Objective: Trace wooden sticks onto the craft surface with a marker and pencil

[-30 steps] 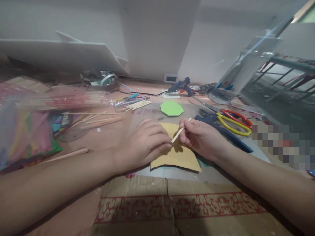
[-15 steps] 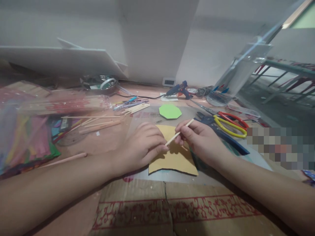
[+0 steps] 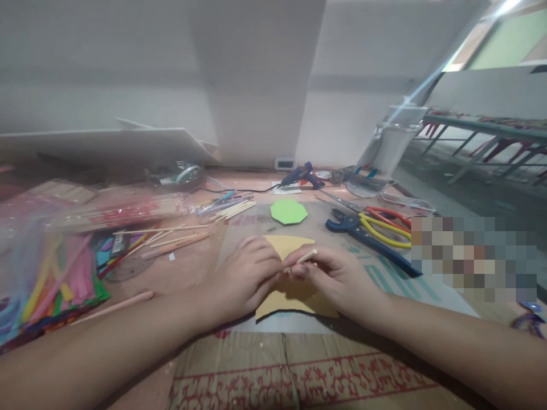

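Observation:
A short pale wooden stick [image 3: 308,255] is pinched between the thumb and fingers of my right hand [image 3: 335,279], its far end poking up past them. My left hand [image 3: 252,270] meets the right one at the stick's other end, thumb and fingertips closed together there; the fingers hide that end. Beneath both hands lies a yellow card piece [image 3: 294,307] with curved edges, partly covered by them. Just beyond it sits a bright green octagon [image 3: 289,212], untouched.
To the right lie blue-handled pliers [image 3: 384,250] and scissors [image 3: 387,230] with red and yellow handles. A glue gun [image 3: 299,175] rests at the back, near a clear container [image 3: 376,162]. Loose sticks [image 3: 234,210] and colourful strips [image 3: 64,273] are on the left.
My right hand has come down and left along the stick, so the two hands now touch and less of the stick shows. The camera view has tilted slightly upward.

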A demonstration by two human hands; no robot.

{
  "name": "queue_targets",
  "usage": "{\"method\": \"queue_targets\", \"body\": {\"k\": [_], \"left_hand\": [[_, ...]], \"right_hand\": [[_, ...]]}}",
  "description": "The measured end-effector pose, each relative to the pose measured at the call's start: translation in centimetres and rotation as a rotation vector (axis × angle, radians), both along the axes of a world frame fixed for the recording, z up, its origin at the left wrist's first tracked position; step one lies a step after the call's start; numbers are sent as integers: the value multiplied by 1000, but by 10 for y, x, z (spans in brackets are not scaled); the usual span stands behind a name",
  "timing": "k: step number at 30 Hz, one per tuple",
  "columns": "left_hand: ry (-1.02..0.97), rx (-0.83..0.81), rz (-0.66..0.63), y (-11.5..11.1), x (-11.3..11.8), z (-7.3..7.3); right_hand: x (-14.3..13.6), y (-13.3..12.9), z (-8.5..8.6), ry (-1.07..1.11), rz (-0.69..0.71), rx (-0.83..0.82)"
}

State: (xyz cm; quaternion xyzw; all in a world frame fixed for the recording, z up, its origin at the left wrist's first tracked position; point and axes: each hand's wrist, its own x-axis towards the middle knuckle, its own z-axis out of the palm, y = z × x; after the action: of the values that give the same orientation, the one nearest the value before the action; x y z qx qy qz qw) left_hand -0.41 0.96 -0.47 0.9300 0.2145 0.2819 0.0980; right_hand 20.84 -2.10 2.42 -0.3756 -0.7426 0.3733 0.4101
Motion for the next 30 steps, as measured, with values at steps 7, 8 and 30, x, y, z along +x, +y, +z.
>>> {"method": "queue_targets", "body": {"k": [7,8,30], "left_hand": [[0,11,-58,-5,0,2],[-9,20,-73,-6,-1,3],[-62,69,-59,-5,-1,5]], "right_hand": [[1,5,1,-26,-51,-106],[1,7,1,-19,-55,-138],[-3,9,-4,122,-1,-331]]}}
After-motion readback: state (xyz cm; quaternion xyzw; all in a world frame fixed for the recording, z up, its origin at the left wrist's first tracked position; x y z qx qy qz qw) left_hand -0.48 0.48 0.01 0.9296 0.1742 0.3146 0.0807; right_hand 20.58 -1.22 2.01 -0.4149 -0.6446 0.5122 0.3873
